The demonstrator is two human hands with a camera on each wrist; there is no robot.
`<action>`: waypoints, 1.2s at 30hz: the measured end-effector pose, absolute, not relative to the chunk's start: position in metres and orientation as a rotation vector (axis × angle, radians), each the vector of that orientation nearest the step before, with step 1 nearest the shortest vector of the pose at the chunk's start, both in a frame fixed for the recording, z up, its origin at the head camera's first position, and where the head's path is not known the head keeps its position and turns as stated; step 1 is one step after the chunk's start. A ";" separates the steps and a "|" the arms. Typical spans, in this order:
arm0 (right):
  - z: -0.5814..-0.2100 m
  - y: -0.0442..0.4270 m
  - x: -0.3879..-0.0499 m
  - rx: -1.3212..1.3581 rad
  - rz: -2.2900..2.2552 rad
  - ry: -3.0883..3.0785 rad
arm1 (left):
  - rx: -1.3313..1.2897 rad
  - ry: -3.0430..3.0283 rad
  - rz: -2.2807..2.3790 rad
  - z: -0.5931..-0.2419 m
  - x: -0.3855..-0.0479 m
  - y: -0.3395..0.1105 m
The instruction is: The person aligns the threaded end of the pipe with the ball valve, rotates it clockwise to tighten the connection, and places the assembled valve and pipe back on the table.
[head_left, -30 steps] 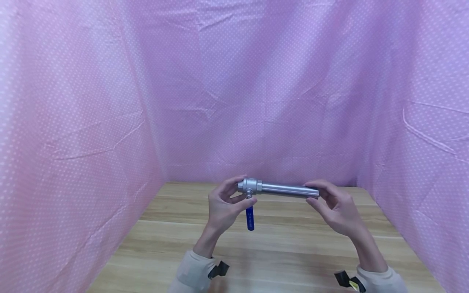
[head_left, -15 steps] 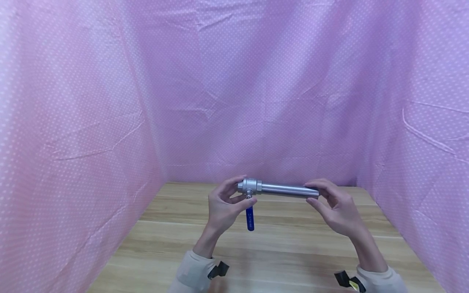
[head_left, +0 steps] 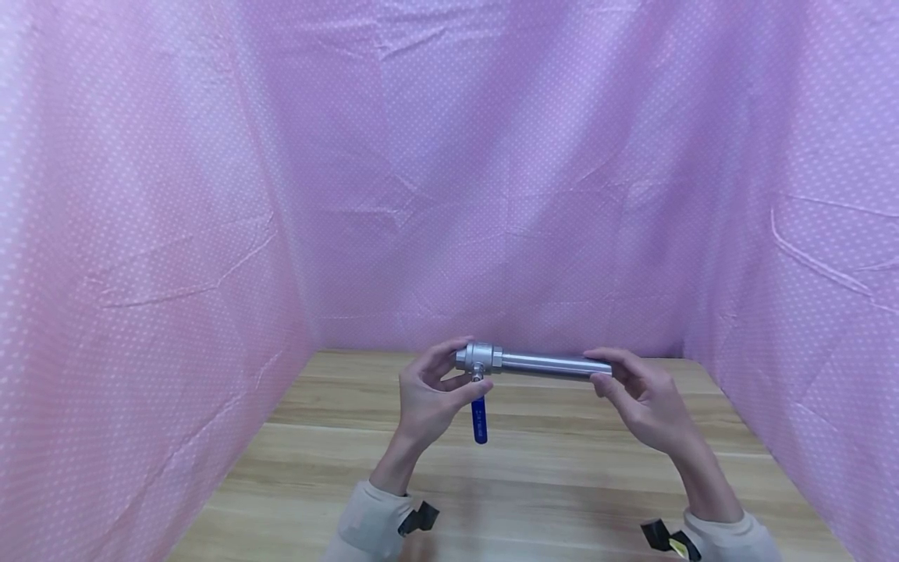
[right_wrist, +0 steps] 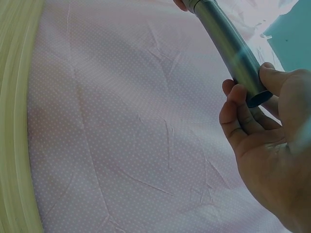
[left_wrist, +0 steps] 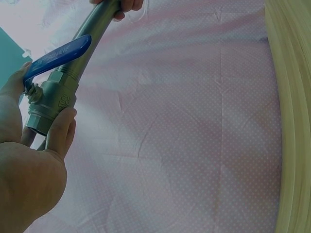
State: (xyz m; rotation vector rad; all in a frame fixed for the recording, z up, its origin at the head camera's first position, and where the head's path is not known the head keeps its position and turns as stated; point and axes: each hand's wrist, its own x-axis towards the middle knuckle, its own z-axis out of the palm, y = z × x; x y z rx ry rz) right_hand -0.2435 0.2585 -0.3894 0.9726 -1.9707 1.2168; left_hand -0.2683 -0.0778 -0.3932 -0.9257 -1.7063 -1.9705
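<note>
A steel ball valve (head_left: 481, 356) with a blue lever handle (head_left: 480, 421) is joined end to end with a straight steel pipe (head_left: 548, 364). My left hand (head_left: 431, 394) holds the valve body, fingers behind it and thumb by the base of the lever. At the pipe's free end, my right hand (head_left: 646, 398) pinches the tube between thumb and fingers. Threads show where the pipe enters the valve's hex end in the left wrist view. The pipe's open end (right_wrist: 259, 98) faces my right palm. Both parts are held level above the table, the lever pointing toward me.
A wood-grain table (head_left: 534, 468) lies under the hands. Pink dotted cloth (head_left: 492, 195) hangs at the back and on both sides. Dark straps with small black pieces (head_left: 420, 517) sit at the sleeve cuffs.
My right thumb and fingers have shifted slightly on the pipe's end, the thumb moving a little up and right. The left hand and valve stay in place.
</note>
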 end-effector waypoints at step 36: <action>-0.388 0.254 -0.251 1.188 1.354 -1.748 | -0.959 -1.695 -1.925 -0.395 -0.270 -0.079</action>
